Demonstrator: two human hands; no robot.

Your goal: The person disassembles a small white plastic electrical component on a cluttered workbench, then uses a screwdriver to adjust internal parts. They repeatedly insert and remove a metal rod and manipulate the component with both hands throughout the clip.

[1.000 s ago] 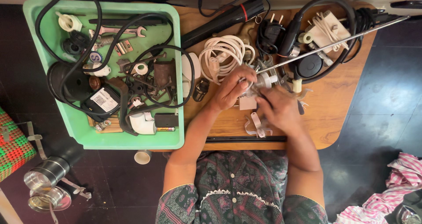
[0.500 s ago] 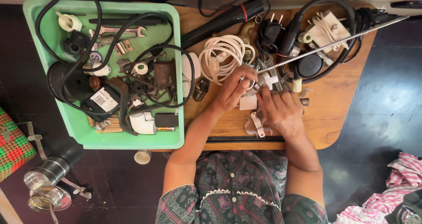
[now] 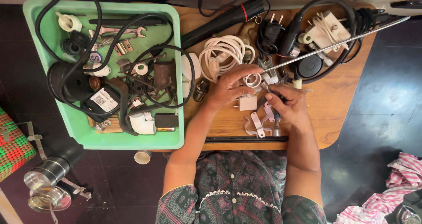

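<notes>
White ring-shaped plastic fitting [image 3: 253, 80] sits pinched between the fingertips of the left hand [image 3: 231, 87], above a small white square plug body [image 3: 248, 102] that lies on the wooden table [image 3: 338, 105] just below that hand's thumb.

At the far left a green plastic tray [image 3: 173, 142] overhangs the table's left end, packed with black cable, a spanner [image 3: 118, 30], white pipe elbows and small metal parts; its right wall stands close to the left forearm, so little open wood remains on that side. Between tray and left hand lie a white oval part [image 3: 190, 70] and a coiled white cord [image 3: 222, 52], the cord almost touching the knuckles.

The left hand is curled, gripping the ring. Just beside it, the right hand [image 3: 288, 104] is closed around a thin tool, its fingertips meeting the left hand's at the ring; what kind of tool it is cannot be told. Below the two hands, white curved clips [image 3: 257, 123] lie near the table's front edge, where a black strip [image 3: 246, 139] runs.

A long metal rod [image 3: 338, 43] slants from just above the hands up to the right. Right of the right hand, bare wood stretches to the table's rounded edge, the widest free room. A black torch [image 3: 224, 19] and black adapters lie along the back.
</notes>
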